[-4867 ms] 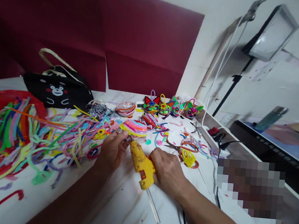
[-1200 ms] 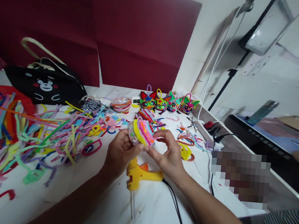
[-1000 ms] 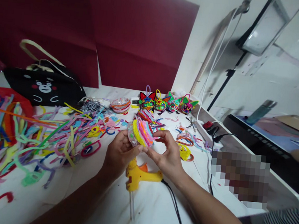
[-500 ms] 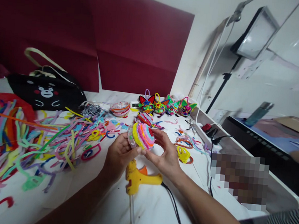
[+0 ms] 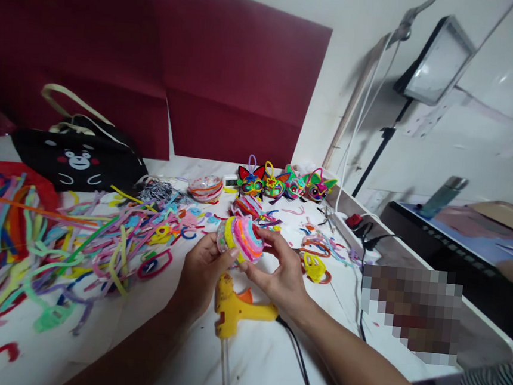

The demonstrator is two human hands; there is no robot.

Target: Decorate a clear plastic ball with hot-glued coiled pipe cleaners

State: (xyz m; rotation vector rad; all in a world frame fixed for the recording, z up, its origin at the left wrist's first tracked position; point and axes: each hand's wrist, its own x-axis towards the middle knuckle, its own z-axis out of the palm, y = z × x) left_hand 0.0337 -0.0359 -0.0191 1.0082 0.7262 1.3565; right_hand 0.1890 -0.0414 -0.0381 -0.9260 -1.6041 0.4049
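Note:
A round ball wrapped in fuzzy pipe-cleaner stripes of yellow, pink, orange and blue (image 5: 242,237) is held over the table between both hands. My left hand (image 5: 202,271) grips its left side, thumb across the lower front. Curled around the right side is my right hand (image 5: 283,270), its fingertips near a red patch at the top right and its thumb underneath. A yellow glue gun (image 5: 239,311) lies just below the hands, with a clear glue stick (image 5: 225,360) sticking out toward me. Behind the held ball sits another striped piece (image 5: 246,205).
Loose pipe cleaners (image 5: 94,244) cover the left side. Several finished cat-faced ornaments (image 5: 251,183) stand at the back beside a striped clear bowl-like piece (image 5: 205,188). A black bag (image 5: 79,168) rests back left. A power strip (image 5: 347,227), cords and lamp stand (image 5: 376,155) are right.
The striped ball has turned and tilted a little in my hands, and its stripes now slant more. My right thumb has shifted slightly. The glue gun stays in place.

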